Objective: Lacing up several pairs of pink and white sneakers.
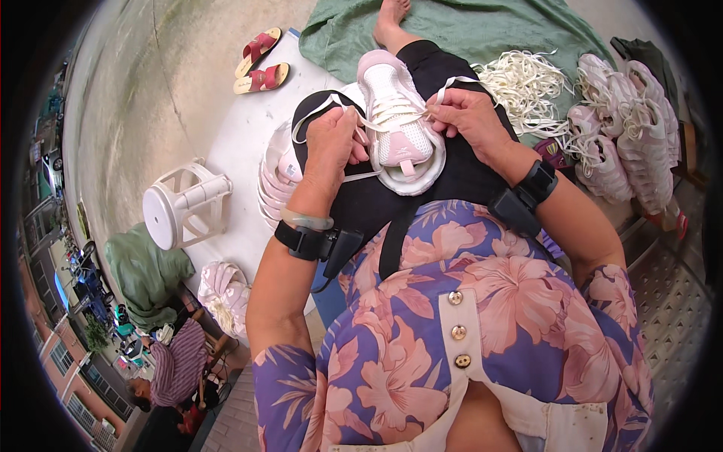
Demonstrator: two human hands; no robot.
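Observation:
A white and pink sneaker (384,83) rests on my lap, its toe pointing away from me and its pink heel tab nearest me. White shoelaces (399,119) cross its mesh tongue. On the shoe's left side my left hand (334,143) pinches one lace, which loops up past the knuckles. My right hand (471,124) grips the other lace between thumb and fingers on the right side, and its end curls out above the hand. A loose strand runs below my left hand toward the shoe collar.
A heap of white laces (523,87) lies on green cloth (452,45) at far right, beside several pink-white sneakers (633,128). More stacked shoes (275,177) are by my left knee. Left stand a white plastic stool (184,203) and red sandals (261,64). Another person (177,361) sits lower left.

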